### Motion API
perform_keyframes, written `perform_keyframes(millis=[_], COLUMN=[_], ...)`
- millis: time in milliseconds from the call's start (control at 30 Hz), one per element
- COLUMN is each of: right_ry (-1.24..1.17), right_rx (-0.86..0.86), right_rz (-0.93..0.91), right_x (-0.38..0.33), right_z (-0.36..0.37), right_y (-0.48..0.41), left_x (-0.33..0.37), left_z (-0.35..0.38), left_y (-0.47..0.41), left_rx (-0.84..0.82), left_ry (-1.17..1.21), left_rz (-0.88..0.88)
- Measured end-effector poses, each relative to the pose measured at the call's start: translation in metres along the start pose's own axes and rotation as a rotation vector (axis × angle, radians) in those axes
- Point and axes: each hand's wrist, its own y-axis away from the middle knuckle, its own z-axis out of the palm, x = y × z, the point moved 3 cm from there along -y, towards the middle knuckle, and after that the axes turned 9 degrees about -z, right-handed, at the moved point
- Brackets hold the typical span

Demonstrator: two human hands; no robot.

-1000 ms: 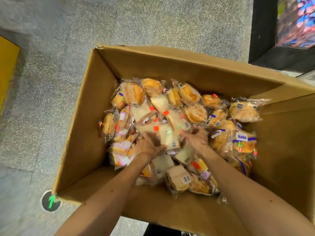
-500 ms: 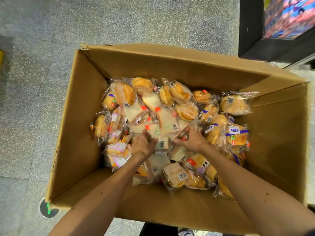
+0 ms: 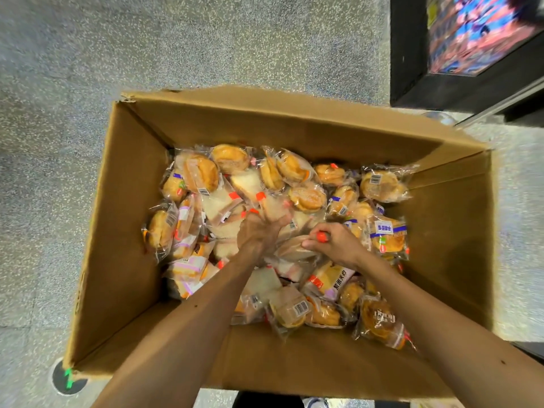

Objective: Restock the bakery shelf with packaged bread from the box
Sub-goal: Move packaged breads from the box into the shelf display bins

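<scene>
A speckled grey floor lies under a big open cardboard box. Inside the box, wrapped bread packets, round buns and pale slices, are heaped across its bottom. Both arms reach in over the box's near wall. At the box's middle the left hand, blurred, curls its fingers on a pale sandwich packet. Nearer the box's right wall, the right hand pinches a flat tan packet.
</scene>
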Motion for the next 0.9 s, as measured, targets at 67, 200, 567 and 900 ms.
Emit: perform_keyframes(millis=[67, 200, 567, 900], right_ry=[-0.095, -0.160, 0.119, -0.047], right_rx=[0.032, 0.050, 0.104, 0.208], right_rz=[0.014, -0.033, -0.056, 0.145], right_x=[-0.004, -0.015, -0.108, -0.090], right_z=[-0.004, -0.004, 0.058, 0.093], right_y=[0.000, -0.001, -0.025, -0.025], left_x=[0.003, -0.024, -0.077, -0.122], left_z=[0.005, 0.000, -0.086, -0.133], left_y=[-0.002, -0.002, 0.058, 0.035], left_rx=[0.024, -0.147, -0.604, -0.249], left_ry=[0.023, -0.041, 0.292, 0.300], left_rz=[0.006, 0.108, -0.057, -0.038])
